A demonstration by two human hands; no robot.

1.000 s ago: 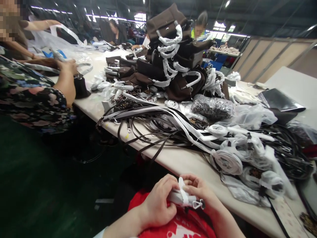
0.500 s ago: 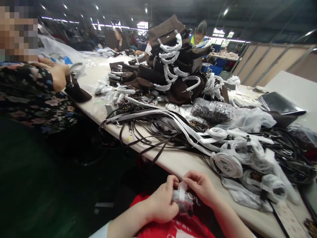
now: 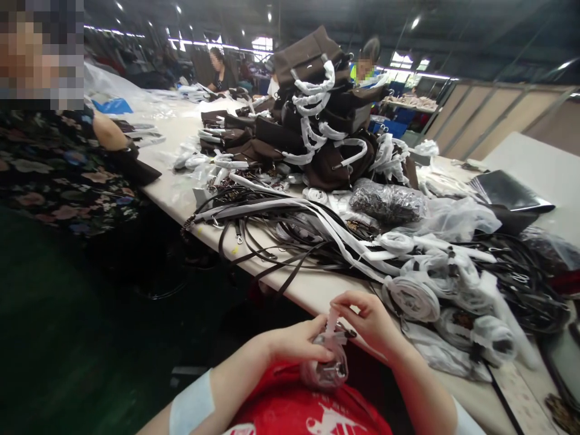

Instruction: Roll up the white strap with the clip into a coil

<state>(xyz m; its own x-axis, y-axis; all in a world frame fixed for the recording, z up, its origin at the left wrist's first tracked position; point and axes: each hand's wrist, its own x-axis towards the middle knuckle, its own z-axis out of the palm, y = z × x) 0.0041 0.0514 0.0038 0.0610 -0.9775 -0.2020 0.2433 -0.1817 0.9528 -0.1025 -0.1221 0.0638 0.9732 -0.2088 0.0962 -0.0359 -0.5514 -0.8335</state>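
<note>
My left hand [image 3: 296,343] grips a small rolled strap bundle [image 3: 327,368] wrapped in clear plastic, held over my red shirt at the table's near edge. A metal clasp shows on the bundle. My right hand [image 3: 369,320] pinches a white strip [image 3: 332,319] that rises from the top of the bundle. Both hands are close together, just in front of the cream table [image 3: 326,290].
Loose dark straps [image 3: 272,241] and wrapped rolls [image 3: 410,296] cover the table beyond my hands. A pile of brown bags [image 3: 317,115] with white-wrapped handles stands further back. A person in a floral top [image 3: 63,169] works at left; others sit far behind.
The bundle has turned in my left hand and sits lower. My right hand has risen, pulling the white strip upward. The person at left has drawn their arms in.
</note>
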